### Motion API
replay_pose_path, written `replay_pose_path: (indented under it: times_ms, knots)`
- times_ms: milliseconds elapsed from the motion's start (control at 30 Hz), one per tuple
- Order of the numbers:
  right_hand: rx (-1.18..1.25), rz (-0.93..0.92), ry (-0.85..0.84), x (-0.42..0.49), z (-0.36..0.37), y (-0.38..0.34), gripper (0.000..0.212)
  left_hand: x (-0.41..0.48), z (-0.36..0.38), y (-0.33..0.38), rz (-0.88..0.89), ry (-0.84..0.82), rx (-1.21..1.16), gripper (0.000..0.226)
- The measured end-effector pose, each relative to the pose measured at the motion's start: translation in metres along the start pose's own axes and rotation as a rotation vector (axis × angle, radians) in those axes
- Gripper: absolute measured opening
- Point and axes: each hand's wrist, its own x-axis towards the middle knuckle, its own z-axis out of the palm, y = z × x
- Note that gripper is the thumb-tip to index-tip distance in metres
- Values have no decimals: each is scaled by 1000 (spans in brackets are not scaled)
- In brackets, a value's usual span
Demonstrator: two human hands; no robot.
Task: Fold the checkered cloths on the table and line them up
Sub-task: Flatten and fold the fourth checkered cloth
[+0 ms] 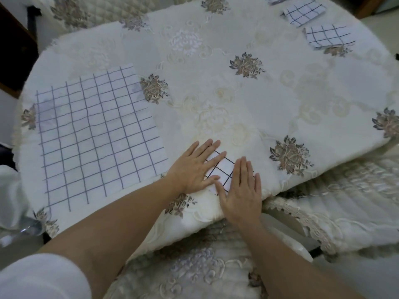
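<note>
The tablecloth (216, 87) is cream fabric, mostly matt with a faint satin sheen. Its grey-brown flowers (247, 64) are stitched in raised, slightly lustrous thread. The unfolded checkered cloth (97, 134) is thin, matt woven stuff, white with grey-blue lines, smooth apart from gentle ripples. The folded checkered cloth (222, 169) looks the same weave, denser, with darker lines. The far folded cloths (329, 36) share that soft, dull finish. The chair cover (345, 201) is quilted and satiny, edged with rough-looking lace (302, 214). The sleeve (43, 277) is plain white, soft and matt. A clear object (30, 227) shines glossy; whether it is glass or plastic I cannot tell.
</note>
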Motion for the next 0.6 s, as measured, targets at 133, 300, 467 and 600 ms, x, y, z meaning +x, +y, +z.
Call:
replay_pose_path:
  times_ms: [133,300,467,600]
  knots:
    - [-62,89,-60,-8,-5,14,90,-3,-2,-2,-91,-2,-11,77]
    - [-101,95,-215,-9,-23,22,95,-11,-10,-5,-168,-40,9,73]
    - [-169,75,-153,12,-55,14,95,-13,-12,3,-201,-47,64,74]
    - [37,10,-255,61,-70,12,66,-13,-10,4,-210,-36,54,74]
